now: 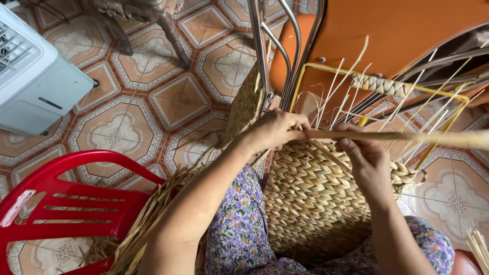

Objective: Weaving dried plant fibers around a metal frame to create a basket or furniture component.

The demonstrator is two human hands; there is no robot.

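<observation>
From the head view I look down on my two bare hands at work over a half-woven basket (310, 193); it rests in my lap, on the flowered cloth (237, 229), near the middle of the scene, its plaited straw wall rising to a yellow wire frame (443, 94) on the far right. My left hand (277, 130) sits at the basket's far rim, its fingers curled shut and pinching the near end of a long pale straw strand (407, 136); that strand runs off to the right edge. My right hand (364, 158) lies just right of the left one, touching the same strand from below; its fingers are bent around the strand and the rim, though I cannot tell how firmly they grip. Thin loose straws (338, 86) stick up from the rim, between the hands and the frame; a plaited band (382, 84) wraps the frame's far bar. Far of the basket stands an orange chair (407, 30) with chrome tube legs (285, 51); a red plastic chair (66, 203) stands near left, with a bundle of straw (153, 214) leaning beside it; a white appliance (35, 76) sits far left on the patterned tile floor (153, 102); more straw ends (479, 247) show at the near right corner.
</observation>
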